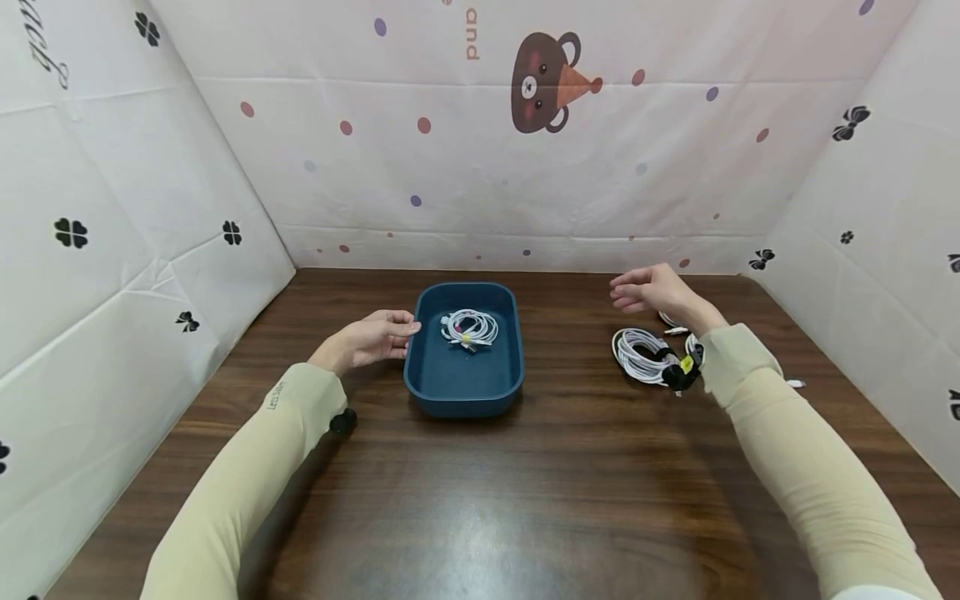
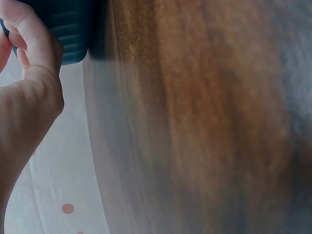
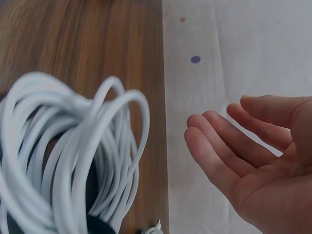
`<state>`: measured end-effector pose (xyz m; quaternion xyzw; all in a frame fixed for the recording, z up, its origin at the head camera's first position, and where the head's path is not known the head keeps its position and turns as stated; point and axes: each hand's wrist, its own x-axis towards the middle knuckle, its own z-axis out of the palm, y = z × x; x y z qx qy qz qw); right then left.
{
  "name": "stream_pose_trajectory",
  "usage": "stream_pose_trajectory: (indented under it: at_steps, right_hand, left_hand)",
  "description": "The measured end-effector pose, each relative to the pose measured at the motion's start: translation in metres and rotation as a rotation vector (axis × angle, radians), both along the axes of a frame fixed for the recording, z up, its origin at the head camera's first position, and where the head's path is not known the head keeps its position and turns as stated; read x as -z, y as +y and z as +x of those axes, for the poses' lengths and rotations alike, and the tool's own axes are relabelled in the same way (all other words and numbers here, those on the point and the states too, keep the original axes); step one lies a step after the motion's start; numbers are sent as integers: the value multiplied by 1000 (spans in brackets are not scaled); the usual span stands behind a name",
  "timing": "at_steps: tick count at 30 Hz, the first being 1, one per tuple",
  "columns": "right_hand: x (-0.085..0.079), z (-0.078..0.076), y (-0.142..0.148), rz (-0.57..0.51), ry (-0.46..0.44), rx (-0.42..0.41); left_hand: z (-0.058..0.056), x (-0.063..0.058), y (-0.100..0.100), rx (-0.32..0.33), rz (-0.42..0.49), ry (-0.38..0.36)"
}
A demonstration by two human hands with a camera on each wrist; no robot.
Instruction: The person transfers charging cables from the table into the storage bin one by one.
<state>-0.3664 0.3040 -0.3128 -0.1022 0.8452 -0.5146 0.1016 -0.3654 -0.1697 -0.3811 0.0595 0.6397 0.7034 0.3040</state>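
One white cable coil (image 1: pixel 480 320) is already placed in the blue tray (image 1: pixel 461 383), pinched at nine o'clock by the left hand (image 1: pixel 372 337); cable bundles (image 1: pixel 636 354) at three o'clock, near the empty, relaxed right hand (image 1: pixel 656 292), are seemingly unplaced.

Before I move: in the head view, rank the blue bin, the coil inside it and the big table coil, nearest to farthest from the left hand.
1. Blue bin, touching the left hand.
2. Coil inside the bin.
3. Big table coil, right side.
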Motion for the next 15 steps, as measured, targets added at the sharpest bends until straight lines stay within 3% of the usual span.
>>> stream_pose_trajectory:
  at_steps: [5, 15]
  right_hand:
    - [7, 2, 11, 126, -19, -9]
    - [18, 6, 32, 372, 73, -101]
  left_hand:
    - [0, 0, 0, 10, 0, -1]
    - [-1, 0, 0, 0, 3, 6]
